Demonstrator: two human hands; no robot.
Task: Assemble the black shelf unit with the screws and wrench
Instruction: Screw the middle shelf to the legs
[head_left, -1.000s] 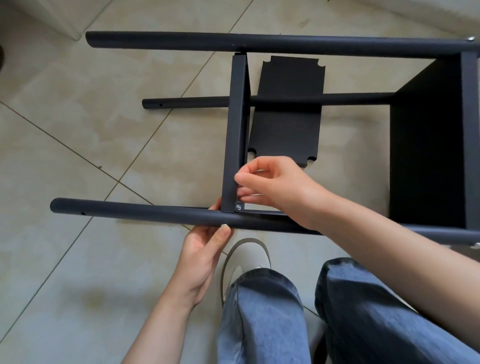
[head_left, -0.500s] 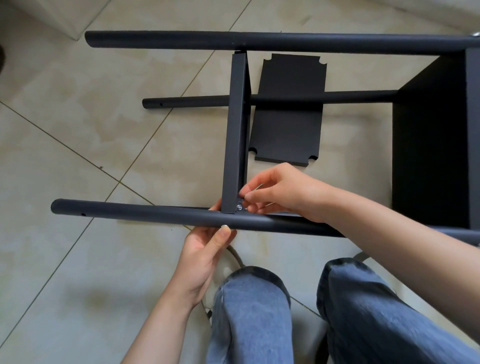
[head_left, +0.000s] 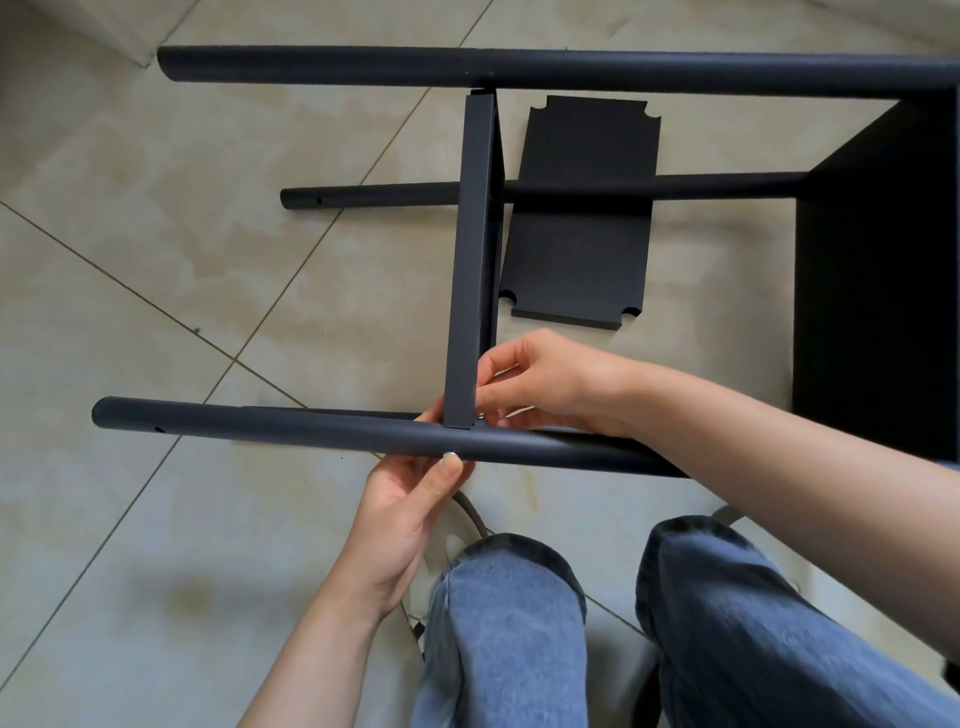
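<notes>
The black shelf unit lies on its side on the tiled floor. My left hand (head_left: 410, 514) grips its near pole (head_left: 260, 428) from below, thumb on top. A shelf panel (head_left: 472, 260) stands edge-up between the near pole and the far pole (head_left: 519, 67). A silver screw (head_left: 480, 415) sits at the panel's near corner. My right hand (head_left: 545, 384) is pinched at that screw, apparently on a thin metal wrench that is mostly hidden by the fingers. A fixed shelf (head_left: 883, 270) closes the frame at the right.
A loose black shelf panel (head_left: 576, 223) with notched corners lies flat on the floor under the frame. A third pole (head_left: 374, 195) runs low above it. My knees in blue jeans (head_left: 509, 623) and a shoe are just below the near pole.
My right hand has dropped from beside the panel's edge down to the screw at the corner joint. The left hand has kept its grip on the near pole.
</notes>
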